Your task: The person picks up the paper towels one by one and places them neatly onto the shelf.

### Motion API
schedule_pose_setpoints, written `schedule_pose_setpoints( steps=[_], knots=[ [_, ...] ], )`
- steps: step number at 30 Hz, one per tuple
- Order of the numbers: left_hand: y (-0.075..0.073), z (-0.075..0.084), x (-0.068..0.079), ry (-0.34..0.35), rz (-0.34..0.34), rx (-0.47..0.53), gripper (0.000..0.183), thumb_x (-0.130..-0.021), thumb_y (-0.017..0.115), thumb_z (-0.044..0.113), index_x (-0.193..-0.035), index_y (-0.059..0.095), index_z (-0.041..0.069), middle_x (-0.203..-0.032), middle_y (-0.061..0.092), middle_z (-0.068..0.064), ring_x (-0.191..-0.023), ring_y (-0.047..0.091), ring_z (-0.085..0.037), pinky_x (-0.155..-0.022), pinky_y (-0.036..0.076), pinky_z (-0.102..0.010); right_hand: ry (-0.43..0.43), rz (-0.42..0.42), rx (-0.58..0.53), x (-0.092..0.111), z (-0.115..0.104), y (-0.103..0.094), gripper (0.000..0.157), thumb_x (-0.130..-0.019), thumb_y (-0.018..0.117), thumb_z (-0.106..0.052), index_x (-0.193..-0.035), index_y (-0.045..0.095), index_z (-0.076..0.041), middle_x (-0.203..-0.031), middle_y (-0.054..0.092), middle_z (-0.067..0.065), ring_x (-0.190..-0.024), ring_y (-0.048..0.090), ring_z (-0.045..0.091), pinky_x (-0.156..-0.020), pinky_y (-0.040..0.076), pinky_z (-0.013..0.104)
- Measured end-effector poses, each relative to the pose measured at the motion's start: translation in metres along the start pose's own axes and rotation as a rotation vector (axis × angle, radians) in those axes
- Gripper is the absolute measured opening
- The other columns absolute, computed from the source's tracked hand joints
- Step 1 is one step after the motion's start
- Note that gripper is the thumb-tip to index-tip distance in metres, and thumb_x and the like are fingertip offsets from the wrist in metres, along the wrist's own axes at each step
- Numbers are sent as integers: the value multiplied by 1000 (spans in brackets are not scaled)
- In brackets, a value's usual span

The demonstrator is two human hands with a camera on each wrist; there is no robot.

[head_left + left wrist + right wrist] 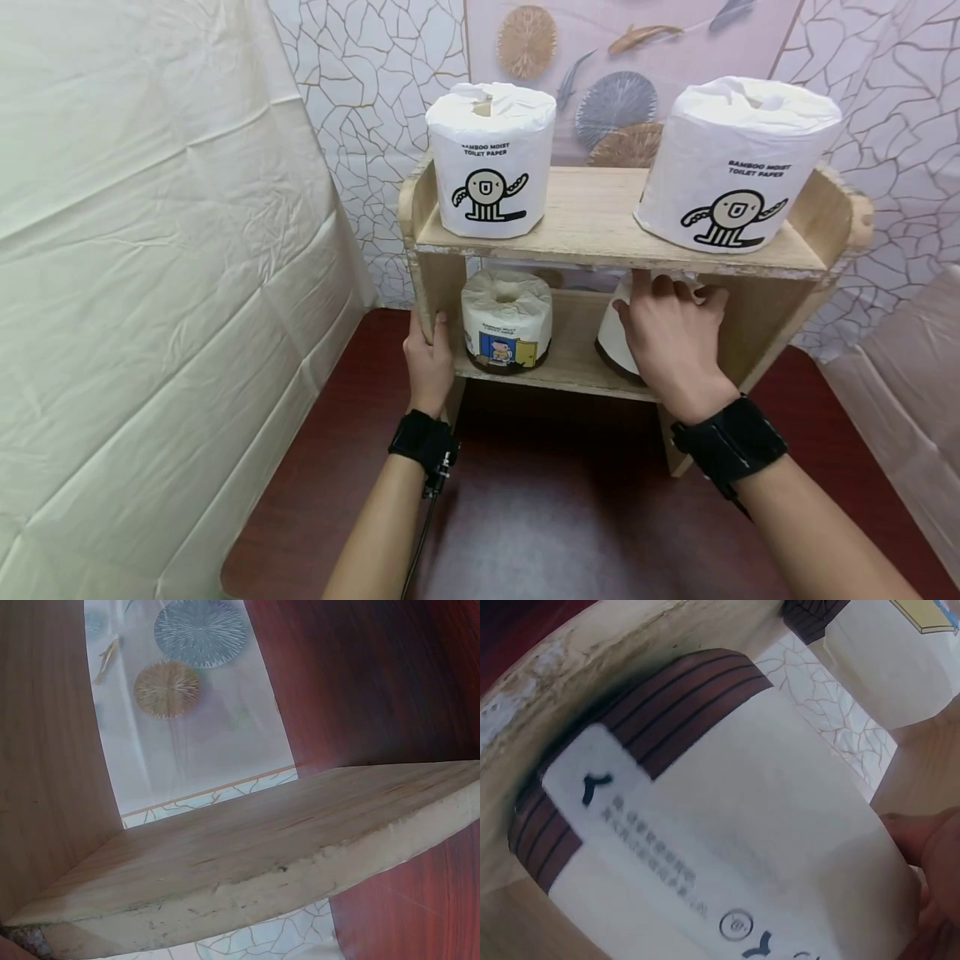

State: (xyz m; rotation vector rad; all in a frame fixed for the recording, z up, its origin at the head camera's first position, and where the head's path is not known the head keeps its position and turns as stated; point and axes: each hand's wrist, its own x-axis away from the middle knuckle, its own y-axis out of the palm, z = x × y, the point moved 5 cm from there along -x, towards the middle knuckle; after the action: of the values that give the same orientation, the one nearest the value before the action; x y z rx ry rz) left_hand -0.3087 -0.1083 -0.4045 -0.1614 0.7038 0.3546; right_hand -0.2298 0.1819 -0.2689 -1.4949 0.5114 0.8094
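A small two-tier wooden shelf [596, 204] stands on a dark red table. My left hand [430, 367] grips the edge of its left side panel [247, 855], thumb on the near face. On the lower tier, at the right, my right hand [677, 350] holds a wrapped toilet paper roll [780, 787] from above, its fingers curled at the roll's top. The roll's brown striped base rests on the tier in the right wrist view. Much of that roll is hidden behind the hand in the head view. Another toilet paper roll [507, 321] with a cartoon picture stands at the lower left.
Two white toilet paper rolls stand on the upper tier, one at the left [491, 167] and a larger-looking one at the right [738, 167]. The dark red table [540, 517] spreads in front. Pale cloth [150, 292] hangs at the left, with a patterned backdrop [382, 100] behind.
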Motion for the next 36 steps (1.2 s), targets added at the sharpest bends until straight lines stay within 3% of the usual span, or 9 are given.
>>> schedule_pose_setpoints(
  steps=[2, 5, 9, 16, 21, 23, 27, 31, 36],
  knots=[
    [0, 1, -1, -9, 0, 2, 45, -113, 53, 21, -155, 49, 7, -128, 69, -24, -90, 70, -32, -68, 51, -42, -6, -5, 1, -1, 1, -3, 37, -95, 78, -16, -116, 58, 7, -90, 64, 30, -84, 61, 51, -72, 38, 68],
    [0, 0, 0, -28, -1, 4, 45, -113, 53, 20, -156, 49, 8, -130, 69, -23, -92, 69, -31, -70, 51, -41, -9, -22, -8, 1, 3, -7, 40, -94, 79, -16, -122, 59, 6, -95, 66, 31, -93, 63, 50, -77, 37, 70],
    [2, 0, 2, -43, -15, 16, 45, -112, 54, 19, -157, 48, 10, -116, 70, -24, -69, 57, -28, -61, 44, -37, -12, -52, -28, 5, 7, -9, 42, -95, 79, -17, -125, 57, 4, -101, 68, 32, -98, 62, 50, -82, 34, 73],
    [4, 0, 2, -35, -27, 37, 48, -112, 53, 17, -160, 44, 12, -131, 67, -22, -69, 55, -26, -59, 41, -34, -52, -45, -55, 11, 12, -10, 41, -93, 80, -18, -119, 56, 4, -102, 67, 30, -98, 61, 49, -83, 33, 72],
    [1, -1, 1, -27, -4, 17, 45, -112, 54, 20, -156, 49, 10, -95, 66, -21, -56, 42, -21, -54, 38, -32, -102, -35, -78, 14, 13, -10, 41, -92, 81, -19, -121, 60, 0, -100, 69, 27, -100, 63, 46, -83, 34, 70],
    [0, -3, 1, -28, 2, 11, 44, -112, 54, 19, -155, 50, 9, -91, 65, -21, -57, 43, -19, -56, 40, -31, -124, -31, -87, 16, 13, -11, 41, -92, 81, -19, -122, 60, -1, -98, 69, 25, -99, 64, 44, -83, 35, 68],
    [-1, -3, 1, -28, -1, 10, 45, -112, 54, 19, -155, 50, 8, -109, 70, -23, -64, 51, -19, -61, 43, -32, -173, -6, -100, 19, 13, -12, 40, -92, 80, -19, -121, 59, -1, -93, 68, 23, -95, 65, 43, -81, 37, 66],
    [-1, -2, 2, -31, 2, 15, 44, -112, 55, 19, -154, 51, 9, -111, 71, -24, -69, 56, -24, -63, 45, -36, -222, 14, -123, 21, 15, -13, 39, -92, 80, -21, -117, 58, -1, -88, 68, 21, -90, 66, 42, -84, 38, 66],
    [0, -2, 1, -48, 4, 30, 45, -111, 55, 15, -155, 49, 7, -127, 69, -24, -92, 68, -32, -74, 50, -43, -279, 35, -146, 23, 21, -14, 37, -93, 78, -23, -116, 59, -2, -91, 71, 20, -91, 67, 41, -85, 38, 67]
  ],
)
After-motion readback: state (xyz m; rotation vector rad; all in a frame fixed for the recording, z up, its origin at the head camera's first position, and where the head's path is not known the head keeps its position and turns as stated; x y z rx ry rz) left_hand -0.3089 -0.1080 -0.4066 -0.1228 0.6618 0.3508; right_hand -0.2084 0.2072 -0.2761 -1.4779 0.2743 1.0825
